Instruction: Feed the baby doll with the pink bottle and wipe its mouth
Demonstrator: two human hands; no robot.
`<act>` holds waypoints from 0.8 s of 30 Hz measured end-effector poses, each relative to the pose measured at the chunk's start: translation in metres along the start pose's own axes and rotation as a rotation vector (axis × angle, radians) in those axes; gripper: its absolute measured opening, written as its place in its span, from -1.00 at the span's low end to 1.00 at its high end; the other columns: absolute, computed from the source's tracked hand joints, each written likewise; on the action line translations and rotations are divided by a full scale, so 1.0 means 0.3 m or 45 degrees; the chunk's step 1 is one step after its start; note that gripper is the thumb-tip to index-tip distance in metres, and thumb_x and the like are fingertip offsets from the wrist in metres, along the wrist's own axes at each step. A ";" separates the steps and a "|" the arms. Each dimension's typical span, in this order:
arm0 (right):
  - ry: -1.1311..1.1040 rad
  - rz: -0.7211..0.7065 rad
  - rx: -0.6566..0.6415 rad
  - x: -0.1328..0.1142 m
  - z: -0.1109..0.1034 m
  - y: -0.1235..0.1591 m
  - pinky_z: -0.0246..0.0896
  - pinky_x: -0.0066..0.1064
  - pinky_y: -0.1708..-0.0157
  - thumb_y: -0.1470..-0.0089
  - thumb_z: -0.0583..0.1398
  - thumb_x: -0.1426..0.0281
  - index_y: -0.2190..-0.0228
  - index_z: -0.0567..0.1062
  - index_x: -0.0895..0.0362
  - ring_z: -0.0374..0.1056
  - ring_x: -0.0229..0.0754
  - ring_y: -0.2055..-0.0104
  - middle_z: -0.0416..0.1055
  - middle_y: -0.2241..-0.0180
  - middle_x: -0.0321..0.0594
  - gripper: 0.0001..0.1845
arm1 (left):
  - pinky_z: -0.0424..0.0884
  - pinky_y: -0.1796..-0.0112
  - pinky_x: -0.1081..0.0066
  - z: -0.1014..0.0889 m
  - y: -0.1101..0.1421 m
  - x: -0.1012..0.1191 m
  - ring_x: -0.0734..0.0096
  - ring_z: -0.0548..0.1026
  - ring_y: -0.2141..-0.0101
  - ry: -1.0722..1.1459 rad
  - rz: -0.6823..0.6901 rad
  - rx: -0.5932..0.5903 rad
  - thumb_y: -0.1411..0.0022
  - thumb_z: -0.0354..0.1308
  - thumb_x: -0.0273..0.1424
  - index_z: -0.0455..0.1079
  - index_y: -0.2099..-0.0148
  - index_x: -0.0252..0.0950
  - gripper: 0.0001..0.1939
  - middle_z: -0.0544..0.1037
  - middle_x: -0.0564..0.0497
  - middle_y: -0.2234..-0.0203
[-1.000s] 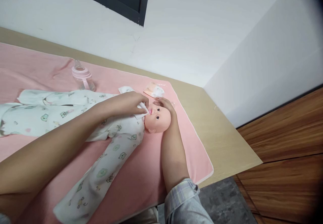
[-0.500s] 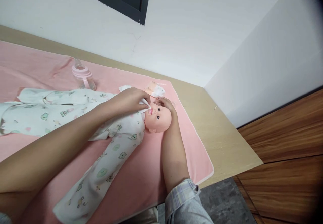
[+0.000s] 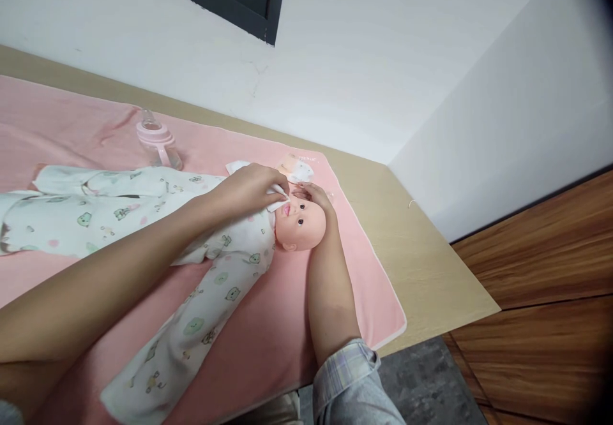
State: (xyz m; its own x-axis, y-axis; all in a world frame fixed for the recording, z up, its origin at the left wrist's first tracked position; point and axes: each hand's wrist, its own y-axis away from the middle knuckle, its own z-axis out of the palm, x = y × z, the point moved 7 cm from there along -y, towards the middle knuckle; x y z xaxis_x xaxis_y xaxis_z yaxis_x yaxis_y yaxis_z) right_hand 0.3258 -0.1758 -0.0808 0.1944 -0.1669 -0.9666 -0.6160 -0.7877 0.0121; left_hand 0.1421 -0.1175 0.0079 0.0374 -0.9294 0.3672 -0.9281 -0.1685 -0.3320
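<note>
A bald baby doll (image 3: 301,227) lies on its back in white printed pyjamas (image 3: 138,208), its head toward the right. My left hand (image 3: 256,189) pinches a folded white wipe (image 3: 278,203), which touches the doll's face beside the pink mouth. Around the crown and far side of the doll's head curls my right hand (image 3: 313,194), holding it; the palm is hidden behind the head. Just past that hand lies a small soft packet (image 3: 299,170) with orange and white print. A bit of white material (image 3: 235,166) shows behind my left hand.
A pink-lidded baby bottle (image 3: 159,141) with a handle is beyond the doll's legs. Under everything is a pink blanket (image 3: 368,284) on a wooden table (image 3: 421,265). The white wall (image 3: 335,80) borders the far side; wood-grain panels (image 3: 550,272) stand at the right.
My left hand has shifted slightly up and right with the wipe, along the doll's cheek. My right hand and the doll have hardly moved.
</note>
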 end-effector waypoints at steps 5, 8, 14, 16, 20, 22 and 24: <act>-0.006 0.003 -0.007 0.004 0.001 -0.004 0.34 -0.28 -0.12 0.07 0.32 0.35 0.26 0.54 0.22 0.50 -0.14 0.06 0.58 0.27 -0.08 -0.71 | 0.30 0.27 0.38 -0.019 0.006 0.007 0.22 0.54 0.25 0.125 0.053 0.008 -0.21 0.10 -0.28 0.58 0.22 -0.19 -0.76 0.64 0.08 0.29; -0.053 0.024 -0.006 0.014 0.000 -0.007 0.34 -0.29 -0.12 0.04 0.31 0.39 0.26 0.53 0.21 0.49 -0.15 0.06 0.58 0.26 -0.08 -0.75 | 0.31 0.28 0.41 -0.027 0.014 0.018 0.25 0.54 0.25 0.189 0.059 -0.023 -0.22 0.12 -0.27 0.59 0.21 -0.18 -0.77 0.64 0.10 0.30; -0.108 0.054 0.012 0.049 0.004 -0.035 0.34 -0.35 -0.09 -0.04 0.26 0.42 0.30 0.48 0.19 0.48 -0.22 0.10 0.58 0.26 -0.13 -0.86 | 0.31 0.28 0.43 -0.011 0.027 0.055 0.26 0.55 0.25 0.194 0.080 -0.116 -0.22 0.13 -0.28 0.59 0.22 -0.18 -0.78 0.64 0.10 0.28; -0.123 0.066 0.012 0.061 0.006 -0.052 0.37 -0.37 -0.06 -0.08 0.25 0.40 0.33 0.46 0.18 0.48 -0.24 0.14 0.57 0.28 -0.15 -0.90 | 0.31 0.30 0.43 -0.002 0.027 0.061 0.27 0.56 0.27 0.193 0.076 -0.138 -0.22 0.13 -0.30 0.58 0.22 -0.18 -0.79 0.64 0.10 0.29; -0.116 0.070 0.000 0.070 0.007 -0.072 0.40 -0.38 -0.01 -0.10 0.25 0.41 0.34 0.46 0.18 0.48 -0.25 0.19 0.58 0.28 -0.14 -0.92 | 0.32 0.31 0.43 0.007 0.024 0.060 0.28 0.56 0.28 0.195 0.043 -0.146 -0.20 0.14 -0.32 0.58 0.22 -0.20 -0.80 0.64 0.10 0.29; -0.100 0.065 -0.007 0.069 0.005 -0.071 0.39 -0.37 -0.04 -0.10 0.25 0.42 0.32 0.47 0.18 0.48 -0.25 0.17 0.59 0.26 -0.12 -0.91 | 0.32 0.30 0.43 0.005 0.021 0.060 0.27 0.56 0.26 0.180 0.042 -0.118 -0.20 0.14 -0.33 0.58 0.21 -0.20 -0.80 0.64 0.11 0.29; -0.062 0.051 -0.011 0.065 0.002 -0.065 0.38 -0.33 -0.07 -0.08 0.27 0.41 0.28 0.49 0.18 0.49 -0.22 0.14 0.59 0.24 -0.11 -0.87 | 0.31 0.29 0.43 0.000 0.017 0.058 0.26 0.55 0.24 0.155 0.039 -0.074 -0.21 0.14 -0.33 0.59 0.20 -0.20 -0.80 0.64 0.11 0.28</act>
State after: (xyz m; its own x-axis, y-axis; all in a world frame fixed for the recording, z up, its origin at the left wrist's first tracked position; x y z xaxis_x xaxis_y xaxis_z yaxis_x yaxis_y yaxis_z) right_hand 0.3412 -0.1634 -0.1000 0.1321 -0.1697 -0.9766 -0.6162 -0.7858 0.0532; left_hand 0.1380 -0.1347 0.0126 -0.0336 -0.8866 0.4614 -0.9481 -0.1178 -0.2954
